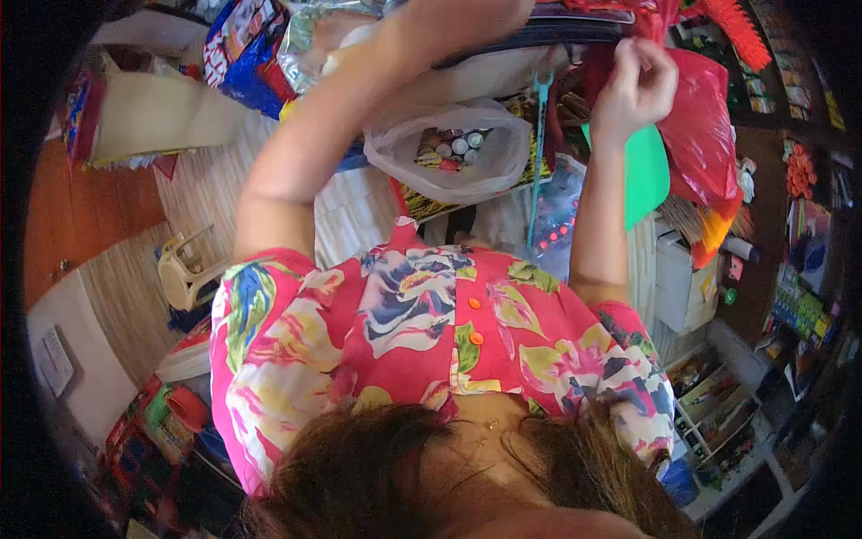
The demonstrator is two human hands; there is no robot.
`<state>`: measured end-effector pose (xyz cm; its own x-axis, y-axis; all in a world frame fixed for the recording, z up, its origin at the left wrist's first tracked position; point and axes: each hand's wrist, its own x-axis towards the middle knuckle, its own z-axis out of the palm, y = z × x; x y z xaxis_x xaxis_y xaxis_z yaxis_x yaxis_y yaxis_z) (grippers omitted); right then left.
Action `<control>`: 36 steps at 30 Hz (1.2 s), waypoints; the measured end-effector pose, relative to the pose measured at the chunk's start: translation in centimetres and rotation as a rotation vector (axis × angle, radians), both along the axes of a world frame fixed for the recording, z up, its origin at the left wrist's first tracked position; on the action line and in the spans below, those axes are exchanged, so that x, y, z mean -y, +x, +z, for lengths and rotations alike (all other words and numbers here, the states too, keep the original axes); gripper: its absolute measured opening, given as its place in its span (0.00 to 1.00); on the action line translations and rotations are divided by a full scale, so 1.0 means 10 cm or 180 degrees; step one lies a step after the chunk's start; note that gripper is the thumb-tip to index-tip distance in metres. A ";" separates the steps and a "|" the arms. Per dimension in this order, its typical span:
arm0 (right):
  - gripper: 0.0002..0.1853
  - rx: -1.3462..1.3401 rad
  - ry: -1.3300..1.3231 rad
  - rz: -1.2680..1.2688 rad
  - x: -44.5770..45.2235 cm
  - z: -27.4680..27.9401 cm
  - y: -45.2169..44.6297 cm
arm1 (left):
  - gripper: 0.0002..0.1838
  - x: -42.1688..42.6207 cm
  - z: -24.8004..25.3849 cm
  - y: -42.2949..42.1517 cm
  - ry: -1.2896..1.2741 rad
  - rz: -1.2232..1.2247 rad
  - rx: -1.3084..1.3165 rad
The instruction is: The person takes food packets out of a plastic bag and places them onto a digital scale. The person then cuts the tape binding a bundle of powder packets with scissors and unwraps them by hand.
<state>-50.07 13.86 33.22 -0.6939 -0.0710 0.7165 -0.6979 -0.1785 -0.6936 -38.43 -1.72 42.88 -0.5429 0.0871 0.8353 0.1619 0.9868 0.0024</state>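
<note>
At far left, a blue packet is showing white and red lettering, too blurred to read. The left hand is reaching across the top, its fingers hidden, so its grip cannot be told. Below it, an open white plastic bag is holding small round-topped containers, their labels illegible, over the yellow-and-black packaging's upper edge. The right hand is curling its fingers by the red plastic bag's upper-left corner; whether it is gripping is unclear.
</note>
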 end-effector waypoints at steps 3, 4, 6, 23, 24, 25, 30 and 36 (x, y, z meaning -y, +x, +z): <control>0.04 0.0798 0.0806 0.0724 -0.21 -0.50 0.59 | 0.12 -0.11 -0.84 0.69 0.0005 -0.0141 0.0637; 0.03 0.0528 0.1392 0.0813 -0.27 -0.72 0.69 | 0.11 -0.19 -1.06 0.84 0.0229 -0.0133 0.0886; 0.05 0.1429 0.2525 0.1780 -0.32 -1.07 0.98 | 0.11 -0.31 -1.63 1.17 0.0617 0.0300 0.1527; 0.19 0.0567 0.4358 0.1668 0.03 -2.30 0.55 | 0.24 -0.63 -2.62 1.70 0.4943 0.1112 0.1888; 0.19 0.0836 0.4546 0.1701 0.01 -2.30 0.57 | 0.24 -0.65 -2.51 1.67 0.5083 0.1009 0.1741; 0.20 0.0645 0.4696 0.2160 0.00 -2.39 0.55 | 0.23 -0.69 -2.41 1.65 0.5212 0.0913 0.1601; 0.16 -0.0436 0.5656 0.2868 0.04 -3.31 0.58 | 0.21 -0.88 -2.08 1.62 0.5139 0.1024 0.1136; 0.16 -0.1102 0.5848 0.1862 0.33 -4.01 0.50 | 0.15 -0.96 -2.01 1.83 0.4841 0.1215 0.0701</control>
<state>-45.05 10.55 -6.86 -0.1816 -0.8964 -0.4043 -0.9547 0.2593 -0.1460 -20.15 7.87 22.74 -0.4534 -0.8874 -0.0836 -0.2219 0.0215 0.9748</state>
